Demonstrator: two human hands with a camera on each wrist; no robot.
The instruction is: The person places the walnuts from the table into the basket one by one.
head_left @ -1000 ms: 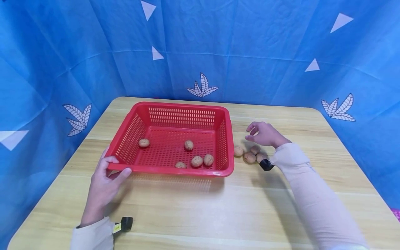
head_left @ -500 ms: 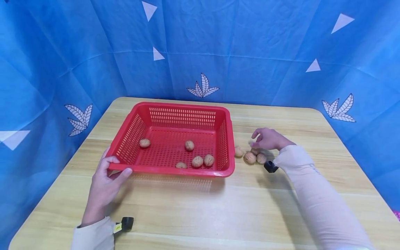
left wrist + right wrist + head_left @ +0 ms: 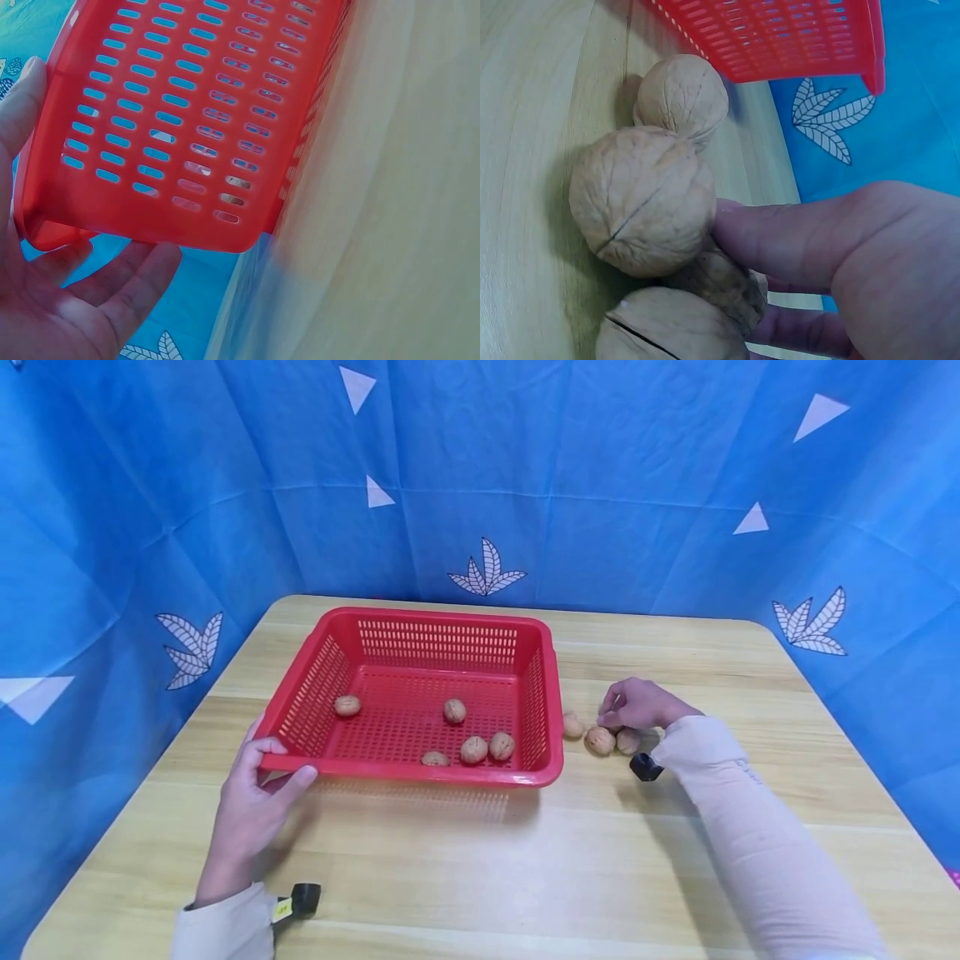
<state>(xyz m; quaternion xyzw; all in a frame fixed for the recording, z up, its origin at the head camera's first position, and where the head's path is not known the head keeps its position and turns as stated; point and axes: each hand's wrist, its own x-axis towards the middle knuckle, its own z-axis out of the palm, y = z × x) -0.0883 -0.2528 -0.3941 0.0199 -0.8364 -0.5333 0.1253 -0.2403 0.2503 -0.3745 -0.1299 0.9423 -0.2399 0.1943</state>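
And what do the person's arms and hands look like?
The left hand and right hand wear no gloves. The left sleeve and right sleeve are long and pale. A black gadget pokes out by each; beside the left one is a yellow label, its marks too small to read.

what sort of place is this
Probably a small staged recording spot, though I can't be certain: patterned blue cloth hangs behind and along both sides of a wood-grain table, and a small black device sits at the left sleeve.
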